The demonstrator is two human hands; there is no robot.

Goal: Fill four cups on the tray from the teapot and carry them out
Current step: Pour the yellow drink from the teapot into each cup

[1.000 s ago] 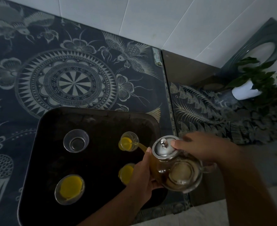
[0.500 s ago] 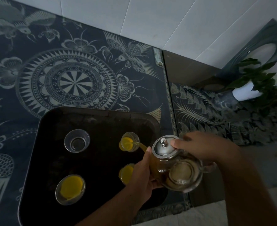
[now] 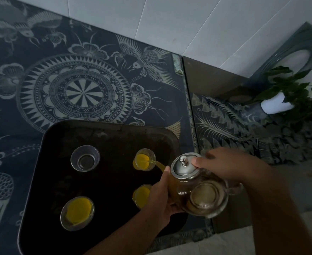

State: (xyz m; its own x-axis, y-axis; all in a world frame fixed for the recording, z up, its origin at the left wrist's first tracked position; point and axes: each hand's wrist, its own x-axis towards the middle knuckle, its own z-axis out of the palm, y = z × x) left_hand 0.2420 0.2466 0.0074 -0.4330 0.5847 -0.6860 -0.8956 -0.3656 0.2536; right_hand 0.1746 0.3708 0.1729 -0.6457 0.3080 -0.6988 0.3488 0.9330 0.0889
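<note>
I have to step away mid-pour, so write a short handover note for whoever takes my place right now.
Left hand: cups the side of the teapot.
Right hand: holds the teapot at its handle side, one finger on the lid.
Teapot: tilted over the right edge of the tray, with tea streaming into the far-right cup.
Done: near-left cup and near-right cup hold tea.
Under way: far-right cup, partly full.
Left: fill the empty far-left cup, set the teapot down, carry the tray out.
</note>
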